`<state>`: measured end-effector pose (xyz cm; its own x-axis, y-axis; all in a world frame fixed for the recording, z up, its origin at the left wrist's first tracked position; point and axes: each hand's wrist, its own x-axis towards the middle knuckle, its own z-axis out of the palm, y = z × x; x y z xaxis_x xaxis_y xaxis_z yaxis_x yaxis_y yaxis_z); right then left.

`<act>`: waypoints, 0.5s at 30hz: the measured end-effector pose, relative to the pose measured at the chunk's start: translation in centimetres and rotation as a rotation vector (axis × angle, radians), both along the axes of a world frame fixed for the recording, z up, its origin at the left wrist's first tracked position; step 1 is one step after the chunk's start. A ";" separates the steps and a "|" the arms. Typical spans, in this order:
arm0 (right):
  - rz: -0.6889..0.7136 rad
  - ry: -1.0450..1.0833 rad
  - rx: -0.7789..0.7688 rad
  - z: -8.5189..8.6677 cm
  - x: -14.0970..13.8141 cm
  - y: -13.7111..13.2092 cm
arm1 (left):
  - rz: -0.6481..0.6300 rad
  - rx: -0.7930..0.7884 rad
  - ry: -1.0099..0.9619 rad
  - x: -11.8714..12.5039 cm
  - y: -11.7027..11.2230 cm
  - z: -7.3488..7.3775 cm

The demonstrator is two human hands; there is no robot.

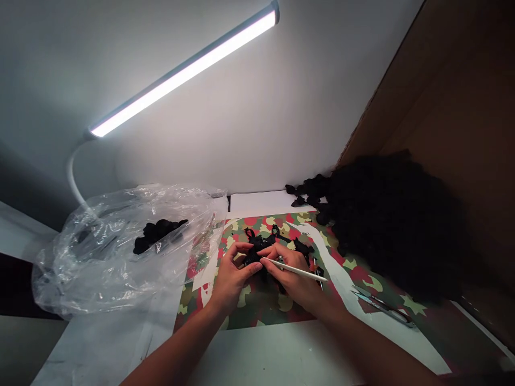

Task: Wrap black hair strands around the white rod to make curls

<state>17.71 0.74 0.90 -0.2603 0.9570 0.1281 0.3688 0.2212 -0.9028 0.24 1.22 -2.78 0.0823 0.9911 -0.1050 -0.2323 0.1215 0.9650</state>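
Across the pale worktop [257,356], your largest item is the heap of black pieces [402,225] on the right. A clear plastic bag [120,287] lies on your left, and a camouflage-patterned sheet [257,316] spreads beneath your hands. A pair of snips [382,307] lies to the right of your right forearm.

Your left hand [235,273] pinches a dark, crumpled black piece [254,254] between thumb and fingers, above the middle of the sheet. Your right hand [293,280] grips a slim white stick [308,272], its fingertips meeting the piece from the right; whether they pinch it too, you cannot tell.

The piece looks light, soft and floppy, so expect it to fold rather than resist. Its thin edges may tear; hold its thicker middle. The stick looks light and stiff; grip it near its working end.
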 end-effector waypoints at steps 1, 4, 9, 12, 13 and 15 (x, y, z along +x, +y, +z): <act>-0.010 -0.013 0.018 -0.1 -0.2 -0.1 | 0.000 0.014 0.009 0.0 0.0 0.1; -0.087 -0.102 0.148 -1.0 -0.2 0.4 | -0.025 0.017 0.002 0.0 -0.1 0.4; -0.283 -0.273 0.263 -2.2 2.0 3.0 | -0.187 0.027 -0.131 -0.5 -0.5 1.2; -0.297 -0.238 0.139 -2.0 3.2 4.1 | -0.267 -0.051 -0.110 -0.7 -0.3 1.1; -0.282 -0.207 0.099 -1.9 3.4 4.2 | -0.262 -0.092 -0.095 -0.7 -0.1 0.9; -0.259 -0.135 0.065 -1.5 3.3 4.0 | -0.193 -0.147 -0.090 -0.6 0.3 0.5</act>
